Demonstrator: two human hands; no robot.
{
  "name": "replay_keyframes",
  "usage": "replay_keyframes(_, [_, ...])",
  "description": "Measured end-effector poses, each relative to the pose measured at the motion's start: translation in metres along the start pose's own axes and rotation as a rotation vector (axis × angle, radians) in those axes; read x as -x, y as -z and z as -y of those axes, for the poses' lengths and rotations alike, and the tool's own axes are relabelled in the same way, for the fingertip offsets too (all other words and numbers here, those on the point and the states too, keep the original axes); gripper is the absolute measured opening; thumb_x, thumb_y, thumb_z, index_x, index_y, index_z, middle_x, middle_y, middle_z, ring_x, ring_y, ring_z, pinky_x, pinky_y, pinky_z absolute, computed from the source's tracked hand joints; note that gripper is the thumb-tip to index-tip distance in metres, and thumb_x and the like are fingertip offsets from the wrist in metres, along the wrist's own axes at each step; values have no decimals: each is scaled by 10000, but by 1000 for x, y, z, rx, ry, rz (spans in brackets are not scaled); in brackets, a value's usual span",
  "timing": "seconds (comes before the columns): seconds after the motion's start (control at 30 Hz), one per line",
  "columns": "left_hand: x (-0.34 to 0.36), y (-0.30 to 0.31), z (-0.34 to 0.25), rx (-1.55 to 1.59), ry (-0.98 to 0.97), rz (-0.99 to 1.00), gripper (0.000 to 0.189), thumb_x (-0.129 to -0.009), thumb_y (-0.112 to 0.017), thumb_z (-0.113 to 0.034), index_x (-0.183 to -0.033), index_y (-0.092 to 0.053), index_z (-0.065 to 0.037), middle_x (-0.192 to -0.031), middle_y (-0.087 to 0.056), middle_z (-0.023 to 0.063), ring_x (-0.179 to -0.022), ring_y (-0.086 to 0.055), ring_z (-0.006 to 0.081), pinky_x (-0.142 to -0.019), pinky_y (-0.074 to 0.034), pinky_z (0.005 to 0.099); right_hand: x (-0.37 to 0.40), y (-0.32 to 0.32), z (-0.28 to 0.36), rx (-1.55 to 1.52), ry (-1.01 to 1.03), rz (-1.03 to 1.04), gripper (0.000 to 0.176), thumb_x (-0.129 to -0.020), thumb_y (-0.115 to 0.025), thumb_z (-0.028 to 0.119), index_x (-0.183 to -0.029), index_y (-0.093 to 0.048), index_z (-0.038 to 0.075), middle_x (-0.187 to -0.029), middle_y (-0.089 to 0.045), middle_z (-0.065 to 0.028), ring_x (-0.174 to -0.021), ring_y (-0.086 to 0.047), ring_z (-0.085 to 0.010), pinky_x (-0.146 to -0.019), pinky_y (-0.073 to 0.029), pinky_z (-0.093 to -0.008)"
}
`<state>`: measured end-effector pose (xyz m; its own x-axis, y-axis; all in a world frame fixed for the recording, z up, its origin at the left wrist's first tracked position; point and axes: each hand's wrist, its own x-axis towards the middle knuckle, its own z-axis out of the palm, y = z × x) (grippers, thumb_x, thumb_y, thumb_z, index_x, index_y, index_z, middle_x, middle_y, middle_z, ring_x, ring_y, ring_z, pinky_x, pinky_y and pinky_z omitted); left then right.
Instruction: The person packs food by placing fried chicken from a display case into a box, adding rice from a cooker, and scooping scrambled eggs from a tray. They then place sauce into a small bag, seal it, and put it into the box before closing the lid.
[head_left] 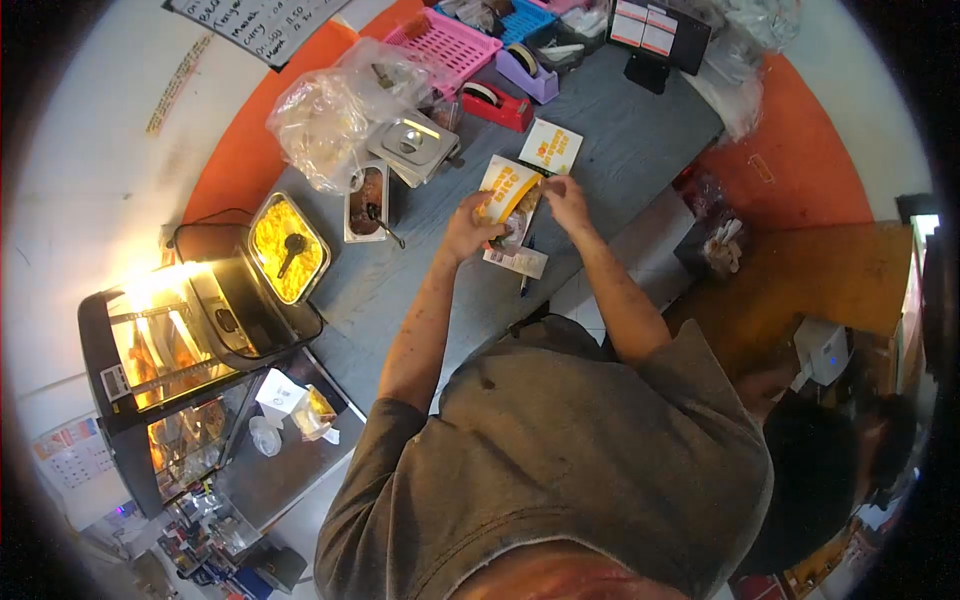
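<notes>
My left hand (468,228) is closed around the left side of a white and yellow printed food box (503,188), whose lid is partly raised. Inside the box some food and a clear wrapping show. At the box's upper right, the fingers of my right hand (566,203) are pinched together at its edge; what they grip is too small to tell. Behind the box lies a second printed white box or card (552,147). A paper slip (516,262) and a pen (526,280) lie just in front of it.
Left of the hands are a metal container of brown sauce (367,203), metal lids (413,146) and a tray of yellow food (287,247). Tape dispensers (497,106) and a pink basket (443,48) stand behind. A heated display (170,335) glows left; another person (810,470) is at right.
</notes>
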<state>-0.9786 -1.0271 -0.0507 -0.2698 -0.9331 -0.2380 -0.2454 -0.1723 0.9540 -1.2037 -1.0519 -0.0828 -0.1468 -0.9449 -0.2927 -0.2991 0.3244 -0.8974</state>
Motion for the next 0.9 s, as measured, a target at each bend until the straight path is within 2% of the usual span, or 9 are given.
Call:
replay_keyframes(0.07, [2,2,-4,-77,-83,-31,708,-607,-775,-168,-1257,-529,-30,-1304,-469,198,-1227,-438,307,-997,-389,363,-28,-11,-28,-134,152,-59,267,-880,-552,138,-1114,-591,16,-978,-647,-101,-951,-610,-191,-757,-499,-306])
replay_keyframes(0.13, [10,9,-23,-700,-208,90,723,-595,-790,-178,-1257,-529,-48,-1349,-401,217,-1287,-332,379,-1034,-350,410,-34,-12,-35,-267,296,-111,264,-876,-569,158,-1094,-595,10,-961,-653,-107,-961,-609,-194,-778,-490,-308])
replay_keyframes(0.23, [21,16,-12,-751,-188,-61,676,-665,-775,-223,-1257,-519,-21,-1363,-372,230,-1282,-307,414,-1022,-363,416,-19,-6,-6,23,202,233,318,-832,-653,176,-1089,-571,7,-1031,-636,-124,-978,-607,-205,-830,-477,-322])
replay_keyframes(0.33, [23,11,53,-132,-126,-493,653,-768,-720,-231,-1316,-444,-9,-1439,-261,203,-1282,-353,342,-1018,-376,396,7,-14,0,90,230,184,392,-804,-700,184,-1119,-543,12,-1071,-620,-149,-1002,-598,-214,-845,-474,-324])
replay_keyframes(0.37, [23,9,58,-6,19,-650,560,-870,-617,-294,-1294,-456,34,-1369,-389,202,-1232,-420,290,-984,-399,362,7,-19,-7,51,259,125,422,-796,-712,178,-1141,-531,15,-1073,-619,-154,-1004,-597,-219,-850,-474,-325])
replay_keyframes(0.5, [23,6,77,271,76,-508,526,-932,-515,-355,-1208,-522,92,-1092,-629,134,-1016,-565,200,-932,-403,315,7,-24,-15,-136,189,127,416,-823,-688,190,-1165,-536,10,-1058,-622,-157,-989,-595,-221,-843,-467,-312])
replay_keyframes(0.7, [35,14,6,23,217,-478,465,-923,-508,-350,-1183,-574,30,-952,-672,158,-881,-619,196,-813,-470,319,10,-13,9,13,51,143,441,-863,-612,289,-1178,-543,-11,-1107,-621,-181,-1023,-596,-260,-862,-459,-357])
replay_keyframes(0.83, [29,9,36,27,243,-536,461,-916,-514,-337,-1208,-561,16,-916,-666,146,-810,-616,194,-781,-481,319,-3,-17,-19,-2,144,190,449,-856,-622,277,-1192,-539,-8,-1113,-621,-181,-1029,-596,-269,-870,-454,-368])
replay_keyframes(0.9, [15,16,92,-172,33,-547,460,-911,-521,-317,-1200,-557,39,-950,-646,154,-796,-612,194,-735,-499,321,-8,-25,-42,-10,190,187,392,-861,-624,200,-1181,-542,-11,-1076,-631,-163,-979,-608,-234,-852,-466,-345])
